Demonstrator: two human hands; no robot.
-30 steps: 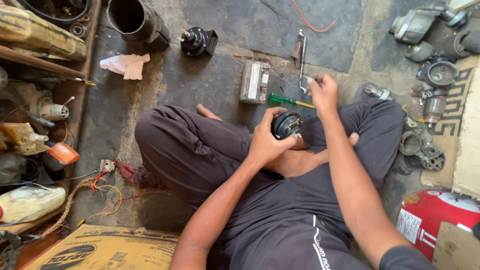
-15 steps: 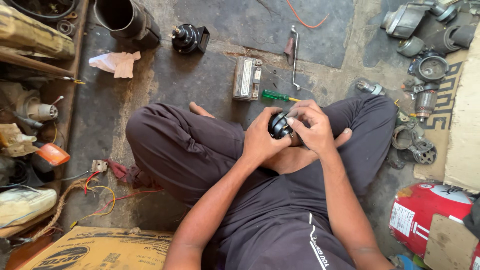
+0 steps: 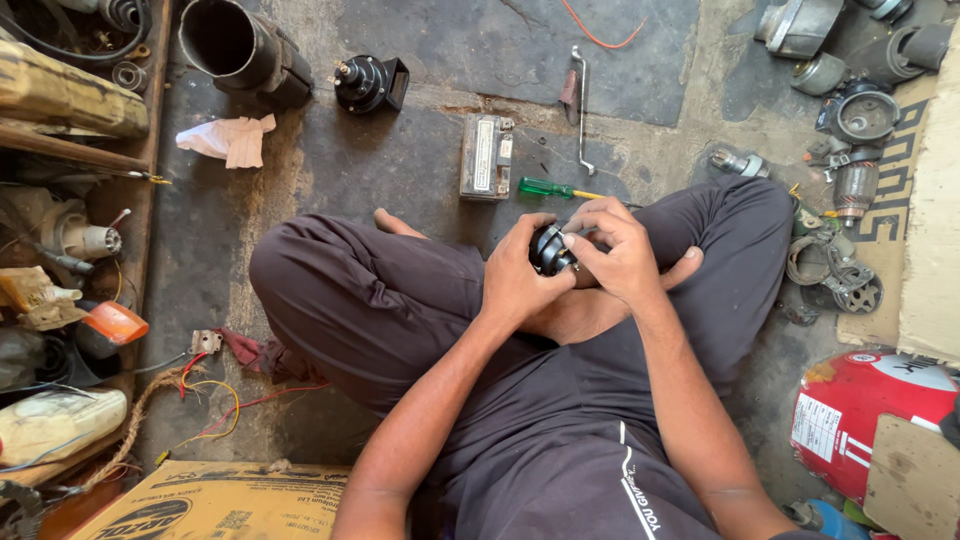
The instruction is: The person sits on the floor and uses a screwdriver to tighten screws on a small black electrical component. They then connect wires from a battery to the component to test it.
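- Over my crossed legs, above the dark stone floor (image 3: 400, 170), my left hand (image 3: 520, 285) wraps the small round black metal horn-like part (image 3: 550, 250) from its left side.
- I judge it dense, rigid, slick; the rim is the best hold.
- My right hand (image 3: 620, 255) clamps fingers over its top.
- Beyond my knees lie a grey battery block (image 3: 486, 157) and a green-handled screwdriver (image 3: 545, 188); free room is mostly floor ahead.

A small round black part (image 3: 550, 250), glossy and mostly hidden, sits clasped between both hands above the crossed legs; only its dark ribbed edge shows, its pose unclear.
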